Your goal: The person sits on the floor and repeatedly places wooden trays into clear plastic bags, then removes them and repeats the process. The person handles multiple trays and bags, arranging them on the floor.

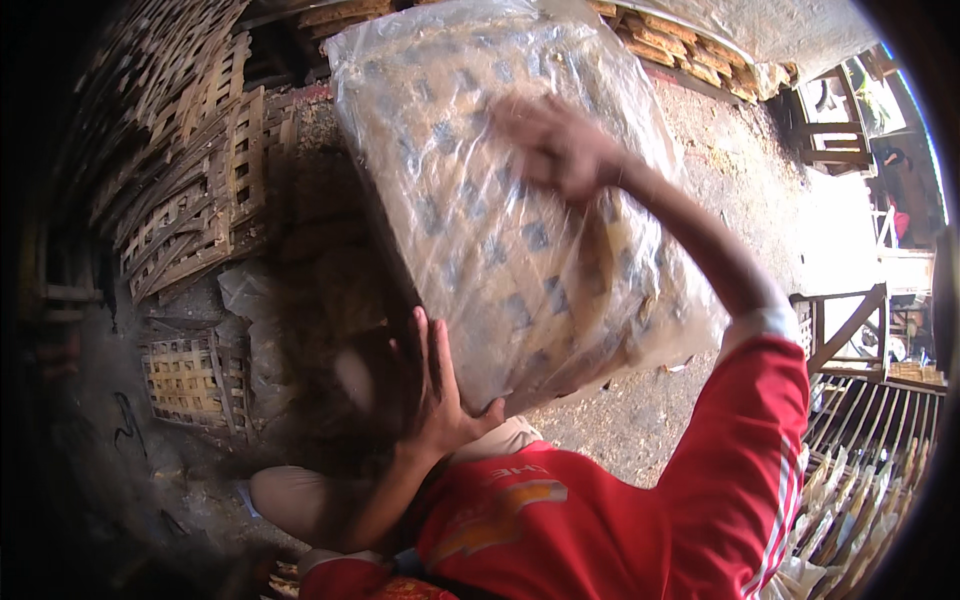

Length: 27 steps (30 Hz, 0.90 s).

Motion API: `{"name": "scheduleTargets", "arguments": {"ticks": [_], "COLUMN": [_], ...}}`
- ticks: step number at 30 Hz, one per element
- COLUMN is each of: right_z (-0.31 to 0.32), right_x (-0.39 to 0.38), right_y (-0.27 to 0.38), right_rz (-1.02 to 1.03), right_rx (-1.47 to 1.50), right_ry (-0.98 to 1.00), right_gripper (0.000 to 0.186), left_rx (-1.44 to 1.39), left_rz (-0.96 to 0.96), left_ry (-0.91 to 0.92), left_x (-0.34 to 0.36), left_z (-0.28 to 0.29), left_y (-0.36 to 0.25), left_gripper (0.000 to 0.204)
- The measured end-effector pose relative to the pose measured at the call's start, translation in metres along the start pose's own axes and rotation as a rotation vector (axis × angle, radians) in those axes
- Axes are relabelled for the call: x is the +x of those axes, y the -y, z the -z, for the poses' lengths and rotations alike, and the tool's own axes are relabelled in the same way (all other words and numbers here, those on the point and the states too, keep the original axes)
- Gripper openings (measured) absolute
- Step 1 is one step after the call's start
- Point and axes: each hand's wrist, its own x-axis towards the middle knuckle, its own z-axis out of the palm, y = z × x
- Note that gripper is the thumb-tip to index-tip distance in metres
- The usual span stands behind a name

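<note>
In front of me is a large slab-like tray (536,236) with a grid of square openings, wrapped in clear, wrinkled plastic sheet (640,345). It sits tilted, its near edge close to my lap. My left hand (440,400) rests against the near left corner, fingers stretched along the side and thumb spread along the near edge. My right hand (555,150) is over the upper part of the plastic, palm down. Motion blurs it, but its fingers look spread and flat; whether it presses on the sheet I cannot tell. What lies under the plastic is only faintly visible.
Wooden lattice racks (190,190) are piled at the left, with another small lattice piece (190,375) below them. Stacked brown slabs (680,45) line the back. Wooden frames (850,330) and a slatted rack (870,430) stand at right. Debris covers the floor (735,150).
</note>
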Motion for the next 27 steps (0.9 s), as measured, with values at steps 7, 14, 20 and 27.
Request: {"name": "scheduleTargets", "arguments": {"ticks": [7, 14, 20, 27], "right_z": [0.006, -0.005, 0.046, 0.006], "right_x": [0.016, -0.035, -0.110, -0.226], "right_y": [-0.084, -0.144, 0.107, 0.115], "right_rz": [-0.468, -0.354, -0.139, -0.944], "right_rx": [-0.025, -0.554, 0.062, -0.101], "right_ry": [-0.438, 0.078, -0.281, 0.031], "right_gripper": [0.058, 0.060, 0.067, 0.061], "left_rx": [0.068, 0.091, 0.086, 0.134], "left_rz": [0.027, -0.059, 0.008, -0.001], "left_ry": [-0.039, -0.003, -0.041, 0.016], "left_x": [0.005, 0.019, 0.005, 0.006], "left_z": [-0.004, -0.007, -0.010, -0.002], "left_y": [-0.006, -0.016, -0.008, -0.017], "left_gripper": [0.121, 0.122, 0.123, 0.123]}}
